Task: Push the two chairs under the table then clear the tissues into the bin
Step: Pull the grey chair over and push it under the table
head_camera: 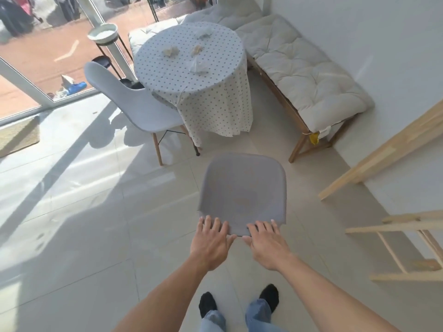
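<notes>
A grey chair [242, 188] stands on the tiled floor right in front of me, well short of the table. My left hand [212, 240] and my right hand [266, 243] both lie on the top edge of its backrest, fingers spread over it. A second grey chair [134, 101] with wooden legs stands at the left side of the round table [167, 75], its seat partly under the dotted cloth. Several crumpled tissues [197, 65] lie on the tabletop. No bin can be told for certain.
A cushioned wooden bench [306, 77] runs along the right wall beside the table. Pale wooden frames [393, 144] lean at the right. A plant stand with a white bowl [103, 32] stands by the glass wall behind the table. A doormat [16, 137] lies at the left.
</notes>
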`<state>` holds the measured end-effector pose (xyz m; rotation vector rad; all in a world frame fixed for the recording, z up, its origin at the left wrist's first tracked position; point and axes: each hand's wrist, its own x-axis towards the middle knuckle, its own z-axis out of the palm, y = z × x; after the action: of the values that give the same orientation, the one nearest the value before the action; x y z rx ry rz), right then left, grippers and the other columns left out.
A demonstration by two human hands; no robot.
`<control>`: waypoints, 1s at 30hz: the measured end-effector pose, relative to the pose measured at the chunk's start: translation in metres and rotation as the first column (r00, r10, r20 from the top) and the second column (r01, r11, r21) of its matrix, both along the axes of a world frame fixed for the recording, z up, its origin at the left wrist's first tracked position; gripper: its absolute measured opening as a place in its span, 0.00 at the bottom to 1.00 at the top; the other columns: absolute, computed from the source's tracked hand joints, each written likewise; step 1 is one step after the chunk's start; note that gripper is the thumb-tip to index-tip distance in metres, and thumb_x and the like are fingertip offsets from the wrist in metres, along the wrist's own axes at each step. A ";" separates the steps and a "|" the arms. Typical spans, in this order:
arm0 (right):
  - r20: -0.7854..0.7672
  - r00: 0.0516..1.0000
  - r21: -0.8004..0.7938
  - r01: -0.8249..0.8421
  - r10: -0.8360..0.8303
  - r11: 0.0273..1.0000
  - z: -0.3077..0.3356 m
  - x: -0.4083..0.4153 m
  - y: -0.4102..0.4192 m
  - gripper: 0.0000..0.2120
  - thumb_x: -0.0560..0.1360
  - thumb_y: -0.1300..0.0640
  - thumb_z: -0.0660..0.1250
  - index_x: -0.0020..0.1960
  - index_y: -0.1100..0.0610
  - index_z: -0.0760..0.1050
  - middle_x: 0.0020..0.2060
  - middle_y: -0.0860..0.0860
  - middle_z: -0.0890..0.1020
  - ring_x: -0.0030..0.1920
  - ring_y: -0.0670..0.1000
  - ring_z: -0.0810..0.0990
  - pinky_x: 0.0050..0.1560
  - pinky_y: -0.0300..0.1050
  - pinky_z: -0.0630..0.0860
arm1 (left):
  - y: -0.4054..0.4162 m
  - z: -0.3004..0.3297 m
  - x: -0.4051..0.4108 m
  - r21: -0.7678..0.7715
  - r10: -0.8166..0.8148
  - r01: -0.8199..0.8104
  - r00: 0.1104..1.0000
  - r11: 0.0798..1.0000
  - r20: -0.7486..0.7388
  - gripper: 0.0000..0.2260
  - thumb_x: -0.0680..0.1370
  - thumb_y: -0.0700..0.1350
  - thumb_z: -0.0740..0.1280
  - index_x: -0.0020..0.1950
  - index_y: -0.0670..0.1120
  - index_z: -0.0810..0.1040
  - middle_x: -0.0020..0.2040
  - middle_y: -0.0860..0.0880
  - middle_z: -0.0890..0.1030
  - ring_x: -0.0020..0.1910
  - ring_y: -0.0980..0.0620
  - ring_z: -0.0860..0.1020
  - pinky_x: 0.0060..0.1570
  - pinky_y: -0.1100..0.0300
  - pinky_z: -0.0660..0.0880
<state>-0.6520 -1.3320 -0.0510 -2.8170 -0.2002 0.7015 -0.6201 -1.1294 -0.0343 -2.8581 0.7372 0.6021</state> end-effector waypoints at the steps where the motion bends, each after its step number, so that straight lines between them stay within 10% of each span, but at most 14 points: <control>1: 0.016 1.000 0.007 -0.012 0.012 1.000 -0.001 0.003 -0.003 0.25 0.85 0.41 0.45 0.73 0.53 0.65 0.65 0.54 0.74 0.67 0.59 0.70 0.76 0.63 0.55 | -0.002 -0.001 0.000 -0.006 0.009 -0.009 1.000 1.000 0.020 0.29 0.86 0.61 0.39 0.75 0.45 0.64 0.71 0.40 0.72 0.72 0.34 0.64 0.74 0.38 0.58; 30: 0.258 0.895 -0.086 -0.353 0.363 0.932 -0.006 0.310 -0.145 0.22 0.82 0.44 0.46 0.63 0.54 0.72 0.52 0.53 0.81 0.56 0.58 0.78 0.64 0.56 0.72 | -0.152 -0.009 0.240 -0.101 0.424 -0.420 0.906 0.902 0.014 0.28 0.87 0.60 0.47 0.63 0.40 0.76 0.58 0.36 0.78 0.61 0.32 0.73 0.64 0.36 0.68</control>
<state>-0.3425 -1.4766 -0.0575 -2.9335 -0.7794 0.3820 -0.3804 -1.2815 -0.0431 -3.1293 0.1327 0.5734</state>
